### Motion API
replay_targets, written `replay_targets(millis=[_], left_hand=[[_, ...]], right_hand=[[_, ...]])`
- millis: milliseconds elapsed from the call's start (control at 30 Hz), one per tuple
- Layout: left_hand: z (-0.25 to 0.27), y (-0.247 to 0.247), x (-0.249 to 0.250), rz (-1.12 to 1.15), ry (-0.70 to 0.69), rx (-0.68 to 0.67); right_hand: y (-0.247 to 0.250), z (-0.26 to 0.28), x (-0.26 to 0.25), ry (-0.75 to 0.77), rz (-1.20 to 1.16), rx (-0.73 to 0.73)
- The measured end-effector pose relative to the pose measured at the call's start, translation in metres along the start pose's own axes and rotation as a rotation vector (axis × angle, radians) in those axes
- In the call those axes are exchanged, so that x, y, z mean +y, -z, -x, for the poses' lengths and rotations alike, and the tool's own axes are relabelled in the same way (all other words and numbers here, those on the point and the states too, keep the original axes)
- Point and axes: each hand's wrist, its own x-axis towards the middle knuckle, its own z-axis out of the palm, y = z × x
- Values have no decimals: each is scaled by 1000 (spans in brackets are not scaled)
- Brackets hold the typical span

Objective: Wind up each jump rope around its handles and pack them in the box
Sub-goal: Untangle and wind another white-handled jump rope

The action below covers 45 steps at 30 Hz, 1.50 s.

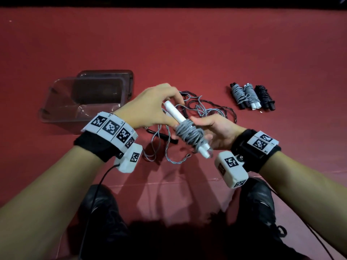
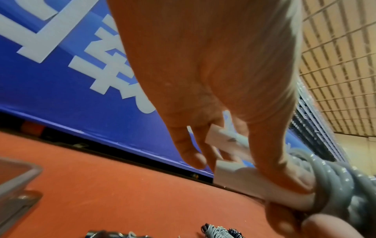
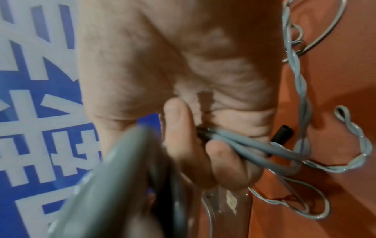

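Note:
My left hand [image 1: 150,107] grips the upper end of a pair of white handles [image 1: 174,112], thumb pressed on them beside the coil [image 2: 284,180]. Grey rope [image 1: 189,135] is wound in a thick coil round the lower half of the handles. My right hand [image 1: 216,131] holds that rope close to the coil, fingers curled round a doubled grey strand [image 3: 240,141]. Loose grey and dark rope [image 1: 202,107] lies tangled on the red floor behind my hands. A clear plastic box [image 1: 78,102] sits open at the left.
Three wound ropes [image 1: 251,97], two grey and one black, lie side by side on the red floor at the right. A dark clear lid [image 1: 109,79] lies behind the box. A black handle [image 1: 165,136] lies under the held bundle. My black shoes are at the bottom edge.

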Motion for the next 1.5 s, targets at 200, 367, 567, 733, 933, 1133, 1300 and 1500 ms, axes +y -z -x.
replay_targets(millis=[200, 367, 567, 733, 933, 1133, 1300, 1500], left_hand=[[1, -19, -8, 429, 148, 137], [4, -41, 2, 158, 65, -39], [1, -40, 2, 96, 129, -47], [3, -44, 2, 91, 124, 86], [7, -44, 2, 90, 81, 160], [6, -64, -14, 341, 258, 127], [0, -84, -8, 524, 267, 288], [3, -58, -9, 913, 331, 68]], right_hand=[[-16, -12, 3, 154, -192, 186], [-26, -18, 0, 216, -226, 261], [-30, -19, 3, 234, -261, 282], [-31, -20, 3, 253, -277, 244], [-33, -20, 3, 244, -266, 239], [-18, -35, 6, 408, -213, 493], [-14, -37, 4, 506, -154, 683], [-14, -17, -10, 461, 91, 833]])
